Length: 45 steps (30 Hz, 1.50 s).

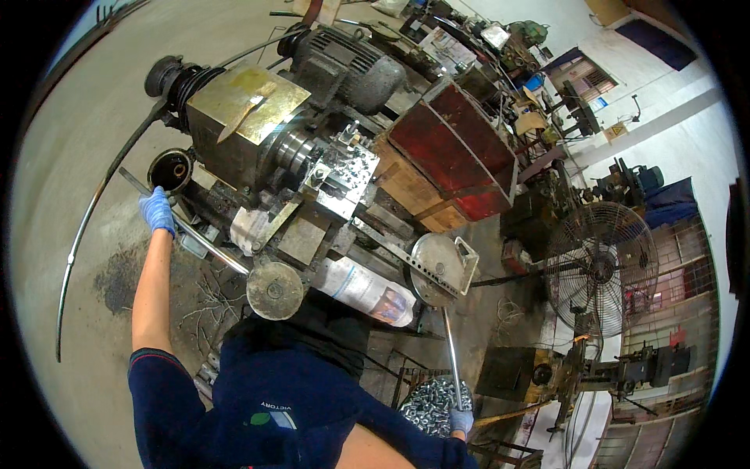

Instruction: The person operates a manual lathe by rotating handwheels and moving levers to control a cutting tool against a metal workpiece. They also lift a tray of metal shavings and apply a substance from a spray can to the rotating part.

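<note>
My left hand (158, 212), in a pale blue glove, is closed round a long metal lever (211, 246) at the machine's left side, beside a round dark cup (171, 170). Low on the right, my right hand (461, 423), also gloved, grips the end of a straight steel rod (452, 352). The rod slopes up to a round metal disc (437, 266) on the machine. Between my arms stands a greasy lathe-like machine with a steel chuck (295, 151) and a shiny tool slide (341, 180) scattered with chips.
A brush (244, 116) lies on the brass-coloured cover. A motor (348, 66) and a red box (453, 148) stand behind. Beside my right hand is a container of small metal parts (428, 406). A large fan (601, 266) stands right; metal scraps litter the floor.
</note>
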Available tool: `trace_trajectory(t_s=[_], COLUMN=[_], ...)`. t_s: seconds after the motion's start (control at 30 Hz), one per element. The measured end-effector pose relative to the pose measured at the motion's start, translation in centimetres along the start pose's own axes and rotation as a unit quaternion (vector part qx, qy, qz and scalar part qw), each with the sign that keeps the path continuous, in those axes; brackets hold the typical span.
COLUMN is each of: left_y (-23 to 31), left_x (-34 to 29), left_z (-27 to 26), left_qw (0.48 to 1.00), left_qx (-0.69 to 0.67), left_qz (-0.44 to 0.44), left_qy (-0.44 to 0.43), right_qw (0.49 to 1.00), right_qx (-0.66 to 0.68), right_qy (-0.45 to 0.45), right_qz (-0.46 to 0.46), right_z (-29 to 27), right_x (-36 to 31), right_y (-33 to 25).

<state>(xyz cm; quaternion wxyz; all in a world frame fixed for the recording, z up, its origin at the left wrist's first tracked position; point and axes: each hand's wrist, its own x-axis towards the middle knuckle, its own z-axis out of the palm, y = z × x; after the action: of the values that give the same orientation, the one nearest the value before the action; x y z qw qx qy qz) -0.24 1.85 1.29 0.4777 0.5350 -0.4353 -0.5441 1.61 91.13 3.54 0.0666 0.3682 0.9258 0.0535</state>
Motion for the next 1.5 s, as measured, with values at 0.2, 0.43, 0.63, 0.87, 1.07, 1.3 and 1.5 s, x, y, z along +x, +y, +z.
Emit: trace_trajectory(t_s=[0.2, 0.43, 0.63, 0.87, 1.07, 1.3, 1.5], left_y=[-1.1, -1.2, -1.2, -0.5, -1.3, -1.3, -1.7], left_x=[0.9, 1.0, 1.1, 0.5, 1.3, 1.1, 1.9], left_z=[0.1, 0.0, -0.2, 0.2, -0.1, -0.3, -0.3], left_qw=[1.000, 1.000, 1.000, 1.000, 1.000, 0.999, 1.000], left_qx=[-0.017, -0.019, -0.005, -0.006, -0.001, -0.022, -0.011], left_qz=[0.011, 0.014, 0.010, 0.005, 0.009, 0.004, -0.003], left_qy=[-0.010, -0.007, -0.010, -0.006, -0.017, -0.023, -0.026], right_qw=[1.000, 0.999, 0.999, 0.999, 0.993, 0.998, 0.999], right_qx=[0.006, -0.014, 0.001, 0.015, -0.044, 0.001, 0.033], right_qy=[-0.019, -0.028, -0.039, -0.018, -0.102, -0.065, -0.002], right_qz=[0.001, 0.039, 0.019, -0.030, -0.027, -0.010, 0.013], right_z=[0.3, 0.1, -0.4, 0.8, -2.7, -4.5, -1.9], right_x=[-0.1, -0.4, -0.9, -0.7, -3.3, -5.4, -4.3], right_y=[0.2, 0.0, 0.0, 0.4, -1.8, -3.4, -1.9])
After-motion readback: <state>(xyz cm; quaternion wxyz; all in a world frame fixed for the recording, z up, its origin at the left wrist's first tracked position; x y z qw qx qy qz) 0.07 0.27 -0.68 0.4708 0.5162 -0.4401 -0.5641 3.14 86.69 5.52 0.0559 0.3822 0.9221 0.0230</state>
